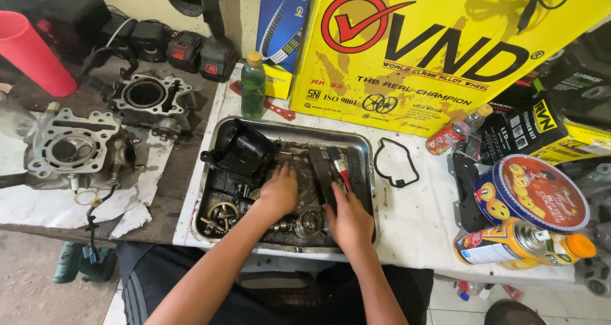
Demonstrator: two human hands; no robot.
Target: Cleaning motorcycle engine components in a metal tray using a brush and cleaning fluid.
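My hands are both down inside the shallow rectangular stainless-steel tray (289, 131) at the middle of the bench (414, 217). My left hand (279, 193) lies palm down with the fingers spread loosely over the greasy metal engine parts (305, 223) heaped in the tray; whether it grips any one piece I cannot tell. My right hand (348, 220) rests just beside it, fingers stretched forward and touching a dark rubber drive belt (320, 172) that lies along the tray, next to a red-and-black handled tool (339, 166); I cannot tell whether that hand is closed on anything either. The two hands sit close together but apart.

In the tray's far left corner lies a black plastic housing (240, 148), and near its front left a brass-coloured gear piece (221, 213). Behind the tray stands a green plastic bottle with a yellow cap (252, 86). A thin black rubber gasket loop (394, 162) lies on the white bench cover just right of the tray. Farther right are a round blue biscuit tin (531, 192) and a yellow spray can lying on its side (509, 243). Well to the left, two grey metal cylinder blocks (67, 148) sit on paper, and a large yellow cardboard box (445, 51) leans against the wall.
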